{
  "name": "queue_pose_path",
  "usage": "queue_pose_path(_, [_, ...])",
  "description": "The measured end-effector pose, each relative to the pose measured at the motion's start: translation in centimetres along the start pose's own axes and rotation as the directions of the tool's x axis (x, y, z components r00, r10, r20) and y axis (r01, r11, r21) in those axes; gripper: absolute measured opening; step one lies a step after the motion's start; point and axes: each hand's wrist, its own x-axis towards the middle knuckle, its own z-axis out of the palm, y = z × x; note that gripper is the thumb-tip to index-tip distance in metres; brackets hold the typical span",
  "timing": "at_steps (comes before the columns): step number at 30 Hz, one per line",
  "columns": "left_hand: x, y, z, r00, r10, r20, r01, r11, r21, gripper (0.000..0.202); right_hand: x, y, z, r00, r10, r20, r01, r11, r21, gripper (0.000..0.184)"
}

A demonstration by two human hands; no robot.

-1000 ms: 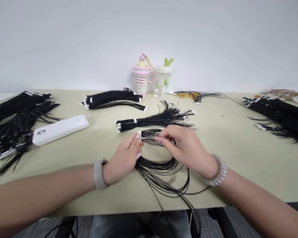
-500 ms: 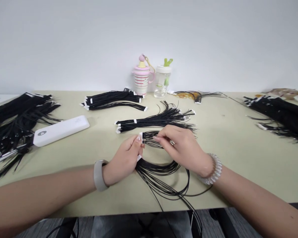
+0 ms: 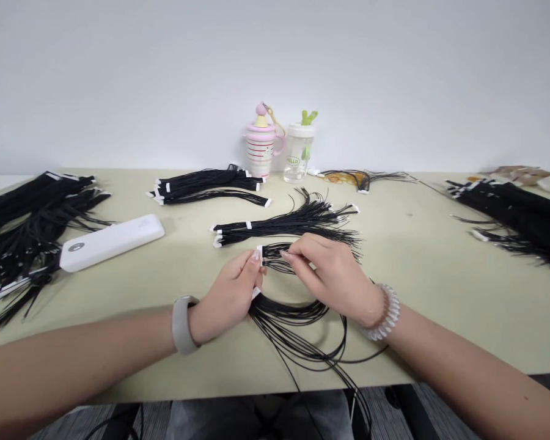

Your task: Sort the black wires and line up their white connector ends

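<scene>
My left hand [image 3: 229, 296] is closed around white connectors at the ends of a bundle of thin black wires [image 3: 297, 324]. The bundle loops across the table in front of me and trails over the near edge. My right hand [image 3: 332, 275] pinches some of those wires just right of the top connector [image 3: 259, 254], fingers pressed together. A grey band is on my left wrist and a clear coil band on my right. Just behind my hands lies a straight bundle of black wires with white connectors [image 3: 284, 223].
More wire bundles lie at the back centre [image 3: 206, 183], in a heap on the left [image 3: 22, 226] and on the right [image 3: 517, 217]. A white power bank [image 3: 112, 240] lies on the left. A pink cup [image 3: 261, 142] and a clear bottle [image 3: 299, 146] stand against the wall.
My right hand has slid a little to the left along the wires, closer to the connector held in my left hand. My left hand has stayed in place.
</scene>
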Motion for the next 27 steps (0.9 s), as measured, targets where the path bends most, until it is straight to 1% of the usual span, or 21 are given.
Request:
queue_pose_path(5, [0.02,0.17,0.01,1.0,-0.007,0.015,0.007,1.0,-0.009,0.04,-0.09,0.05,0.08,1.0,-0.023,-0.009,0.023,1.0,-0.01,0.019])
queue_pose_path(10, [0.0,0.11,-0.02,0.999,-0.031,0.022,0.031,0.999,-0.027,0.04,-0.15,0.34,0.32,0.995,-0.09,-0.036,0.089,0.996,-0.019,0.016])
queue_pose_path(13, [0.05,-0.1,-0.03,0.999,-0.018,0.027,0.019,0.999,-0.031,0.041,-0.12,0.6,0.28,0.992,-0.127,-0.004,0.127,0.991,-0.033,0.018])
queue_pose_path(18, [0.06,-0.14,-0.08,0.999,-0.028,0.045,0.03,0.998,-0.048,0.042,-0.19,0.94,0.18,0.991,-0.125,0.035,0.128,0.987,-0.101,0.024])
queue_pose_path(27, [-0.06,0.24,-0.13,0.995,0.017,0.099,-0.015,1.0,-0.025,0.037,-0.44,0.84,0.18,0.967,-0.199,0.158,0.228,0.954,-0.195,0.022])
